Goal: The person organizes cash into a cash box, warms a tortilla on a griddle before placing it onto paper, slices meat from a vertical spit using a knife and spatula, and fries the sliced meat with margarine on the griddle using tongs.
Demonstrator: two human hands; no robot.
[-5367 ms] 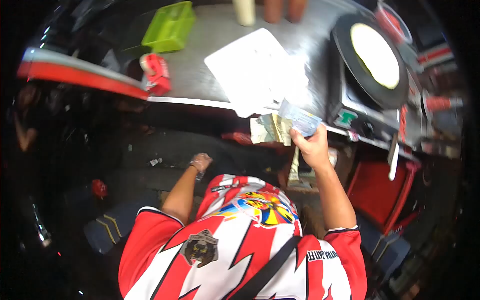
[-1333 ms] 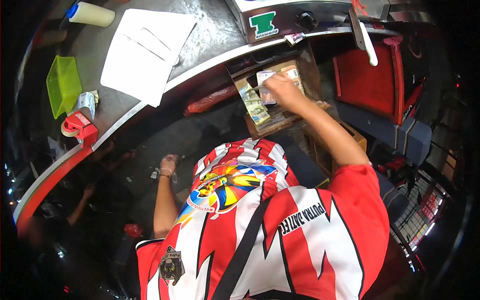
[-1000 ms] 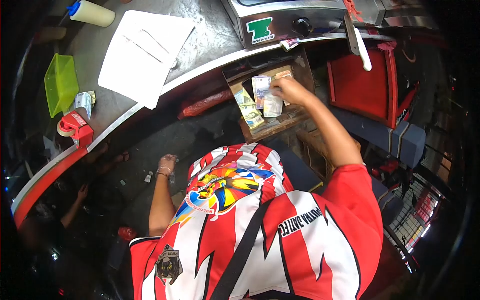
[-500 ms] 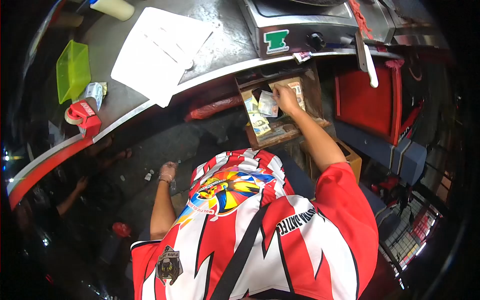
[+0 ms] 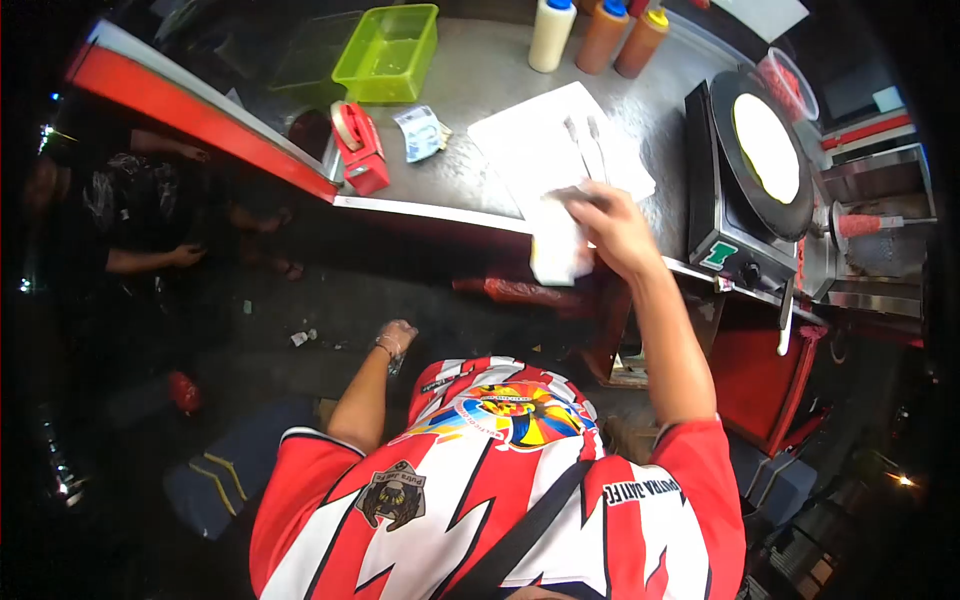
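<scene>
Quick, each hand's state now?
Left hand: gloved; open or closed cannot be told.
Right hand: closed on blurred pale paper.

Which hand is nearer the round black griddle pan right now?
Right. The right hand, gripping a blurred whitish item, is over the edge of the grey metal counter, left of the griddle pan; the left hand is lower and much farther left.

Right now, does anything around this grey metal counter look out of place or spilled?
Two things, perhaps: small, pale, crumpled scraps lie on the dark floor, like dropped litter, and a bluish paper banknote lies loose on the grey metal counter beside the red tape dispenser. No spill stands out.
</scene>
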